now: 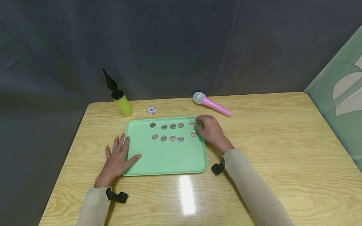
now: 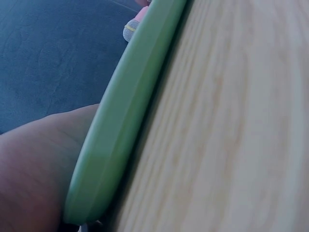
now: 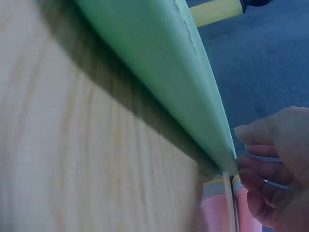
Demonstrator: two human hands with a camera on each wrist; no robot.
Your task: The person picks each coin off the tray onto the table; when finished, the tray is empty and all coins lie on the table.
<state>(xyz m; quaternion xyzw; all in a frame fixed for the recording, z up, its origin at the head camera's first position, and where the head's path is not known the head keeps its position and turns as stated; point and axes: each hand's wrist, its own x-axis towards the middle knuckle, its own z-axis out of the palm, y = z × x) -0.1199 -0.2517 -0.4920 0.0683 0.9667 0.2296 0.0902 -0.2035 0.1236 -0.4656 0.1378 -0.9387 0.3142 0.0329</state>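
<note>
Several silver coins (image 1: 173,126) lie in two rows on a light green tray (image 1: 165,159), in its far half. My left hand (image 1: 116,161) rests at the tray's left edge, fingers spread and thumb over the rim. Its lower part shows in the left wrist view beside the tray's green side. At the far right corner is my right hand (image 1: 212,130), fingers bent and thumb apart from the index finger. Those fingertips are right beside the rightmost coin (image 1: 192,122) of the far row; below it lies another coin (image 1: 193,134). The right wrist view shows nothing between thumb and index finger.
Behind the tray, a yellow-green hand pump (image 1: 123,105) with a black nozzle stands at the left. A poker chip (image 1: 151,110) lies near it, and a pink toy microphone (image 1: 213,104) farther right. A dark cloth hangs behind the wooden table (image 1: 281,148).
</note>
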